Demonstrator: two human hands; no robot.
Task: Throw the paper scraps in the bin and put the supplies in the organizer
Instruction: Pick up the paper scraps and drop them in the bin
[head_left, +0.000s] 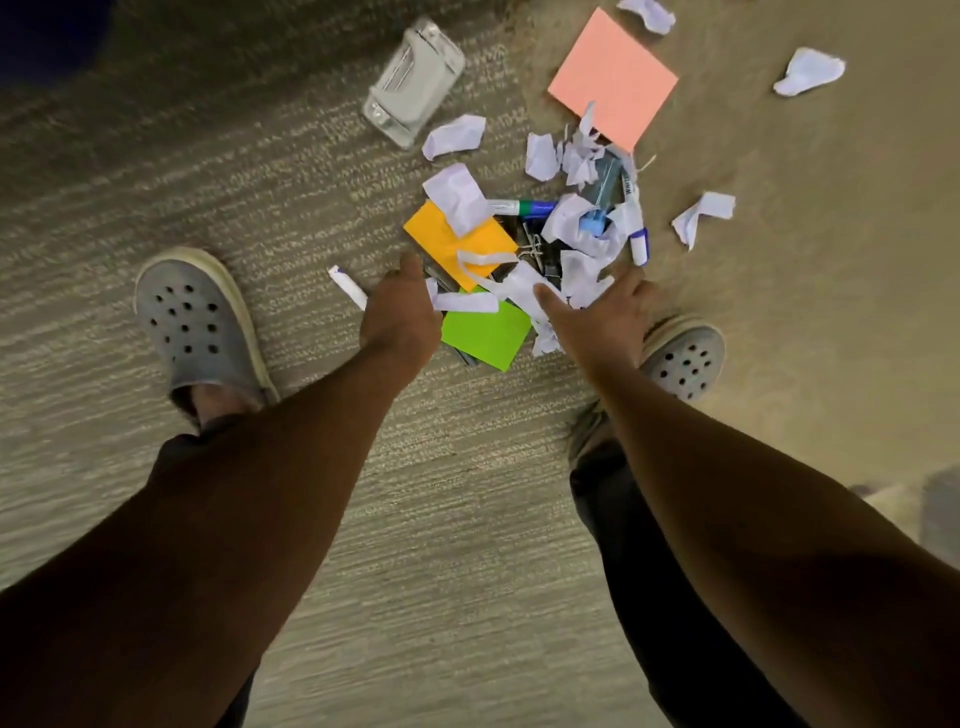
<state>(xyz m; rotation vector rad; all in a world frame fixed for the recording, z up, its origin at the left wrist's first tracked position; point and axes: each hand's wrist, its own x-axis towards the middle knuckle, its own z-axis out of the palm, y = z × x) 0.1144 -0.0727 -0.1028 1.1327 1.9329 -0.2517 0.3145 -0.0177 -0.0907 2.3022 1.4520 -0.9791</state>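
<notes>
Both hands are reaching down, spread and holding nothing: the left hand (400, 317) and right hand (597, 322) are flanking the green paper (485, 332). White paper scraps (576, 228) are lying just beyond it on the carpet (260, 182), among pens and clips.

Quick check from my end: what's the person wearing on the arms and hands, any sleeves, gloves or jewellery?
Nothing shows on either. The left hand and right hand are bare, without gloves, rings or a watch in view. Both forearms are uncovered right up to the frame's bottom edge, so no sleeves appear.
</notes>
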